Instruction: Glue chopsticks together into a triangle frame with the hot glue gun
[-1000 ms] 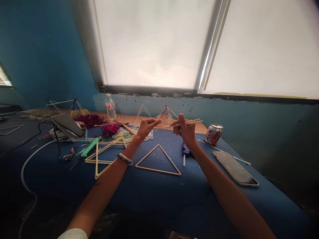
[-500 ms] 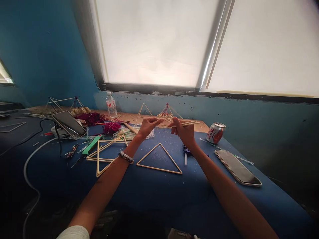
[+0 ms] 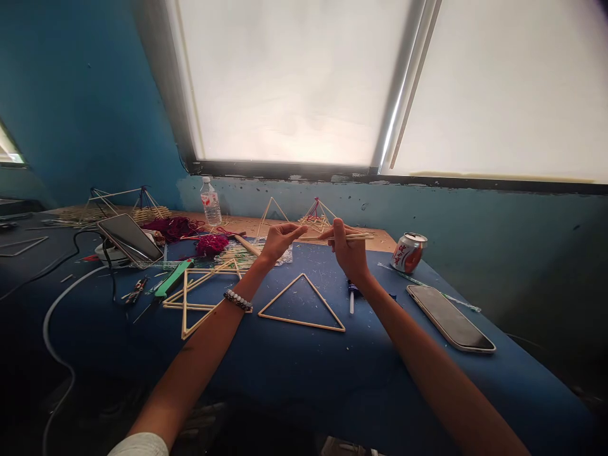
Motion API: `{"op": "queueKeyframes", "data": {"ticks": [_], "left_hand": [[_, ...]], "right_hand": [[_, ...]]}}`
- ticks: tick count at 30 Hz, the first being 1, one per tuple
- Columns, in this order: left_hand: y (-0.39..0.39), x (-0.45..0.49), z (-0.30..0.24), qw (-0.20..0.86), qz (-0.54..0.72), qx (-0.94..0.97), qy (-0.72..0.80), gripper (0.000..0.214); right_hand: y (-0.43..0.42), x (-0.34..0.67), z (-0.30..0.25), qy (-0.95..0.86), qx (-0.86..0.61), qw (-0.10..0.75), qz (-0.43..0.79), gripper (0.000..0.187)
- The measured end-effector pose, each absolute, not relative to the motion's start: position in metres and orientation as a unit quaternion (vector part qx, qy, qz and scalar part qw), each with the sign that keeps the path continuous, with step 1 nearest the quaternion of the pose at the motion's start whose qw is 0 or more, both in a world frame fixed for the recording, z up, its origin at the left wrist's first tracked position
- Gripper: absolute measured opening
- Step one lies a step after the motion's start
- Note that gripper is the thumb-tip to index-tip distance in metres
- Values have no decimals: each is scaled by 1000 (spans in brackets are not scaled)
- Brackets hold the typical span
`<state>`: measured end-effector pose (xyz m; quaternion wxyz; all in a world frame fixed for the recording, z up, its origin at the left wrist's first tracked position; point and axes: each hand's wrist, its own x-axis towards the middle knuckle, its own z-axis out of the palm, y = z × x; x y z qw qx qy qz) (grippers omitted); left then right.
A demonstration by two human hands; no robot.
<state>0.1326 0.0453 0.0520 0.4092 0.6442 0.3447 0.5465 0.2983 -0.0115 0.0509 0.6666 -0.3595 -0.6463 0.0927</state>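
My right hand (image 3: 349, 250) is raised over the blue table (image 3: 294, 373) with its fingers closed round a few thin wooden sticks (image 3: 351, 236) that point right. My left hand (image 3: 278, 242), with a bead bracelet on the wrist, pinches the left ends of those sticks. Below the hands a glued stick triangle (image 3: 300, 305) lies flat. Several more stick triangles (image 3: 199, 294) are stacked to its left.
A phone (image 3: 450, 318) lies at the right, with a red can (image 3: 408, 253) behind it. A glue gun (image 3: 350, 292) is under my right wrist. A propped phone (image 3: 130, 239), cables, a green tool (image 3: 171, 280), red yarn (image 3: 211, 244), a water bottle (image 3: 210, 202) and stick pyramids (image 3: 319, 216) fill the left and back.
My right hand has drawn the sticks a little left, toward my left hand. The hands are closer together and my left fingertips now meet the stick ends.
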Motion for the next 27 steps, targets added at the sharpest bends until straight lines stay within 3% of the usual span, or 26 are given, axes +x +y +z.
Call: {"op": "queueKeyframes", "data": {"ticks": [15, 27], "left_hand": [[49, 128, 47, 409, 501, 669, 367, 56], [48, 131, 46, 414, 462, 693, 367, 53]], "right_hand": [[-13, 303, 54, -615, -327, 716, 53, 57], [-13, 302, 55, -605, -338, 719, 54, 60]]}}
